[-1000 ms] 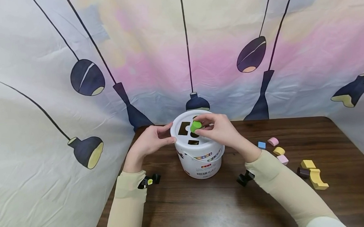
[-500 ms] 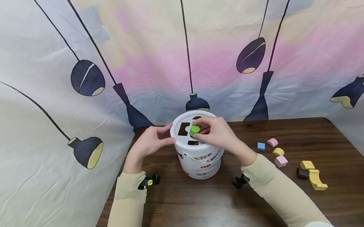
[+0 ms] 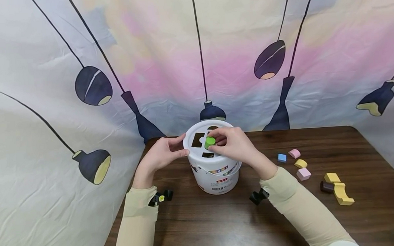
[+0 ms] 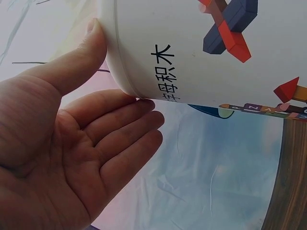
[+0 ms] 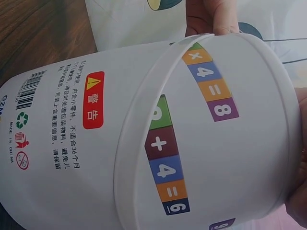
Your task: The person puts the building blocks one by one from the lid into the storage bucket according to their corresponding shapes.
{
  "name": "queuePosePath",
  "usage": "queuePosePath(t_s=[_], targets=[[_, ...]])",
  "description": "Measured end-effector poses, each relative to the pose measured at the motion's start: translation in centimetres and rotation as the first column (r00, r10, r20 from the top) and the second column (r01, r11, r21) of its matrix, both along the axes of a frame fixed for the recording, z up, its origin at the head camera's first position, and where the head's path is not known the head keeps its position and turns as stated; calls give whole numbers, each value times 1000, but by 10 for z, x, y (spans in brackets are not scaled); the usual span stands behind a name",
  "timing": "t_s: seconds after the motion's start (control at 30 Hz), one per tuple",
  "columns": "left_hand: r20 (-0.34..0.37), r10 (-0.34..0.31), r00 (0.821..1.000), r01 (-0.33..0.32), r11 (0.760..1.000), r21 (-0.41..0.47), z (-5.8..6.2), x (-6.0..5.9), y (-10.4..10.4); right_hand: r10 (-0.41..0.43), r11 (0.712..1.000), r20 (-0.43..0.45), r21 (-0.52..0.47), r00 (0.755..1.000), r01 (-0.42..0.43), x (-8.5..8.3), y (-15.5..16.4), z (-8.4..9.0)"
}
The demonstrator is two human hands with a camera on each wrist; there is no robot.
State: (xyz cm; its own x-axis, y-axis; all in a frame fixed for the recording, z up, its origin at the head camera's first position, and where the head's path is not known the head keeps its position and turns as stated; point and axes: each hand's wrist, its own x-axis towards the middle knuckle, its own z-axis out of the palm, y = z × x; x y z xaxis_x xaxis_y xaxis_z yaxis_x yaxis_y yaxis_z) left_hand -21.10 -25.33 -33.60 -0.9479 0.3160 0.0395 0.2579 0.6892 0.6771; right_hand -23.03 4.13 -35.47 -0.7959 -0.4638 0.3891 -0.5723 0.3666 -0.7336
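Observation:
A white bucket (image 3: 216,174) stands on the brown table (image 3: 209,222) near its far edge; its lid (image 3: 192,135) has shape holes cut in it. My right hand (image 3: 218,142) pinches a green round block (image 3: 210,141) and holds it on the lid at a hole. My left hand (image 3: 171,149) steadies the bucket's left side, thumb on the rim. In the left wrist view the left hand (image 4: 103,103) lies with straight fingers against the bucket (image 4: 201,48). The right wrist view is filled by the bucket's printed wall (image 5: 158,143).
Several loose blocks lie on the table to the right: a blue one (image 3: 282,157), two pink (image 3: 294,153), yellow pieces (image 3: 342,195) and a brown one (image 3: 324,187). A patterned cloth (image 3: 80,69) hangs close behind and to the left.
My right hand has moved the green block slightly left and down, from tilted above the lid to sitting at a hole. The left hand and bucket have stayed put.

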Motion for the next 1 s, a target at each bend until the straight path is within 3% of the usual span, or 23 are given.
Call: queuePosePath(t_s=[0.7,0.87,1.0], targets=[[-13,-12,1000,12,1000,0,0,-2,0,17,1000,-35,13,999,-17,1,3,0],[-2,-4,1000,4,1000,8,0,-2,0,86,994,-81,-59,993,-91,-1,11,-5],[2,0,1000,0,1000,10,0,-1,-1,136,970,-137,-183,981,-160,0,26,-14]])
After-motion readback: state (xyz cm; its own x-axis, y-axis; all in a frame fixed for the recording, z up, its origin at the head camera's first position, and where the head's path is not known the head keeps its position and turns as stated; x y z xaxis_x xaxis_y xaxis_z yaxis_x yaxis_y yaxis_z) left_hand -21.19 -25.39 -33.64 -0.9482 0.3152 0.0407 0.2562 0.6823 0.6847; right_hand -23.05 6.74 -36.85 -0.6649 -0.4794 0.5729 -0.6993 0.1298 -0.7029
